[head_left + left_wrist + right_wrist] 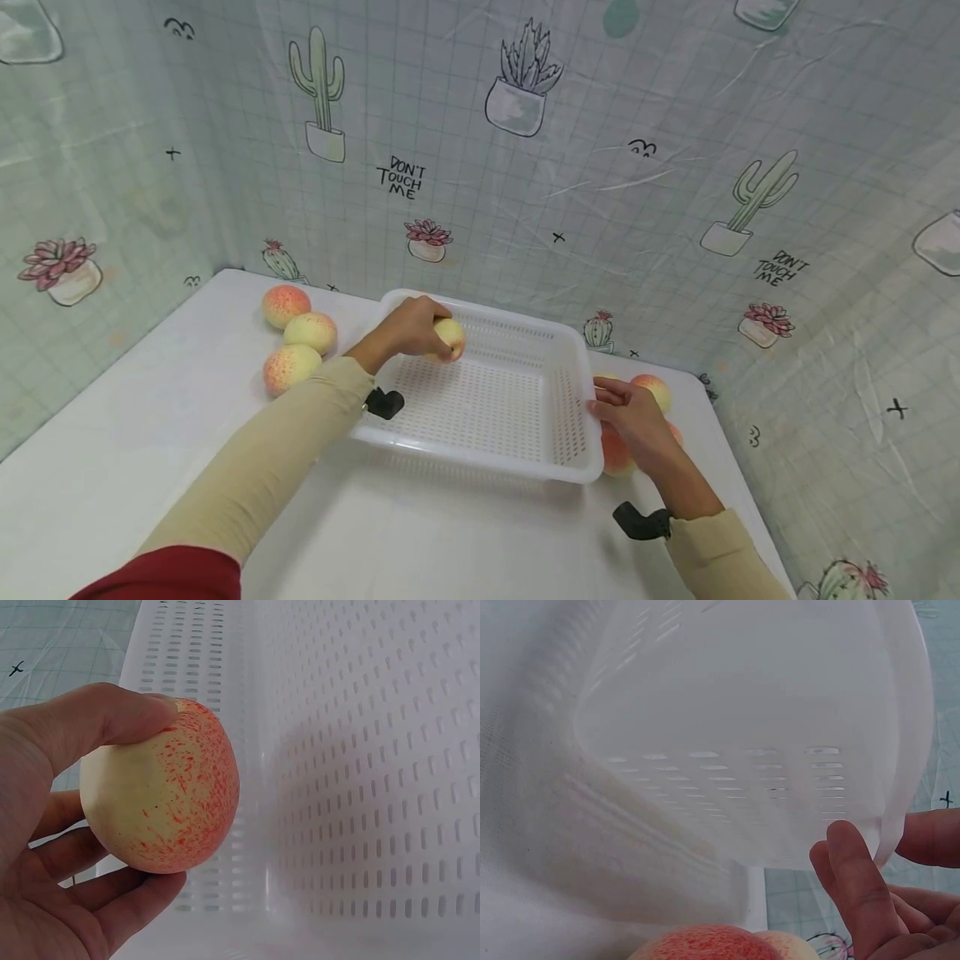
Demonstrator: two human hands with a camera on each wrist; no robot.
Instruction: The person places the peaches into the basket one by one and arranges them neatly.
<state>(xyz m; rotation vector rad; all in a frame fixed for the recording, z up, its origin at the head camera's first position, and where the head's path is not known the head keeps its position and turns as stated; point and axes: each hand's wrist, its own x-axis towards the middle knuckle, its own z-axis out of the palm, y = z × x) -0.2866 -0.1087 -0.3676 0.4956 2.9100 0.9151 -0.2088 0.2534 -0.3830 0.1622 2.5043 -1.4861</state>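
A white perforated plastic basket (495, 408) stands on the table. Over its left part my left hand (412, 327) grips a yellow peach (161, 795) with red speckles, thumb on top and fingers beneath. In the left wrist view the peach is apart from the basket floor. My right hand (637, 421) pinches the basket's right rim (911, 690); in the right wrist view the thumb and fingers lie on either side of that rim. Under and behind the right hand, several peaches (617, 454) are partly hidden.
Left of the basket three peaches (291, 368) lie close together on the white table (420, 533). Another peach (651, 392) shows past the right hand. A curtain (480, 192) printed with cacti hangs behind the table and along its sides.
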